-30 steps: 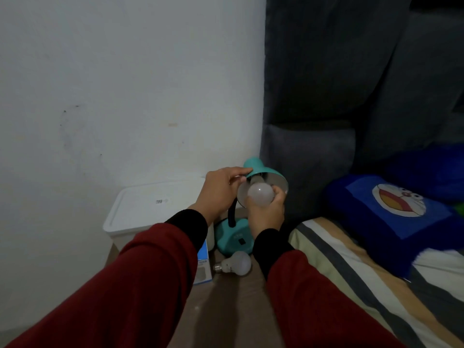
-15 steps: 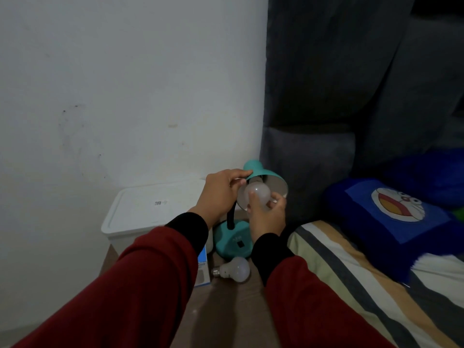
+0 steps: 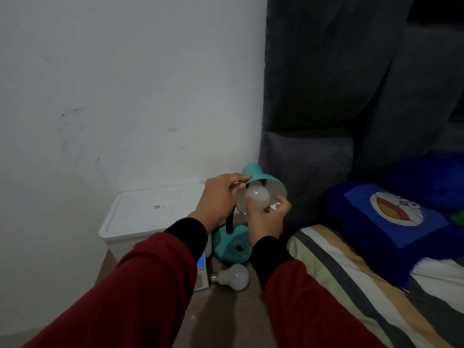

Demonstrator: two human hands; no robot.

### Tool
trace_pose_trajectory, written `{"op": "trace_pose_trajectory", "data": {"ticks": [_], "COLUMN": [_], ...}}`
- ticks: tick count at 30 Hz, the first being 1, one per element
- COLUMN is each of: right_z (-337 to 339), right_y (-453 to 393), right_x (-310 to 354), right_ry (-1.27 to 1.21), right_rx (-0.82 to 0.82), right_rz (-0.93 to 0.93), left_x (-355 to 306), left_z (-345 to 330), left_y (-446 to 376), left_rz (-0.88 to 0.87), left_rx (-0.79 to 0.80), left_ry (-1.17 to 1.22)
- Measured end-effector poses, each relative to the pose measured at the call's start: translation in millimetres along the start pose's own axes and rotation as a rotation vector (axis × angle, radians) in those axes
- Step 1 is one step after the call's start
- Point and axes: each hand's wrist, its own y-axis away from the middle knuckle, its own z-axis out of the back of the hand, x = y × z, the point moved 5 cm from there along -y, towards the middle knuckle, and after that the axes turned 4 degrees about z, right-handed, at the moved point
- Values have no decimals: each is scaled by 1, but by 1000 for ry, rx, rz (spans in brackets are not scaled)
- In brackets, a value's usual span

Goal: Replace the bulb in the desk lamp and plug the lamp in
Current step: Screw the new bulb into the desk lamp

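**Bulb held at the lamp shade mouth**

The right hand (image 3: 266, 217) has its grip clasped around a frosted white bulb (image 3: 257, 198) at the teal lamp shade (image 3: 266, 183), whose rim the left hand (image 3: 221, 194) pinches. Left of the grips stands a white bin (image 3: 148, 217); right, the bed edge (image 3: 313, 247). Below lies a spare bulb (image 3: 234, 277) on the narrow table (image 3: 226, 315).

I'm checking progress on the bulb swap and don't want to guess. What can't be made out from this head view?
- Socket and base of the bulb in the right hand: hidden inside the teal lamp shade, so how far it is screwed in is unclear.
- Lamp cord and plug: not in view.
- Blue box: mostly covered by the left sleeve; print unreadable.
- Label on the white bin: too small.
- Spare bulb: condition unclear.
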Motion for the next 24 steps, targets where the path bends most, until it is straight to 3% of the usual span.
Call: {"op": "trace_pose_trajectory", "data": {"ticks": [5, 24], "right_z": [-5, 3], "right_y": [5, -4], "right_x": [0, -3], "right_ry": [-70, 66], "right_rx": [-11, -9], "right_rz": [-82, -73], "left_x": [1, 0], "left_z": [0, 0], "left_y": [-1, 0], "left_rz": [2, -22], "left_rx": [1, -13], "left_ry": [3, -39]}}
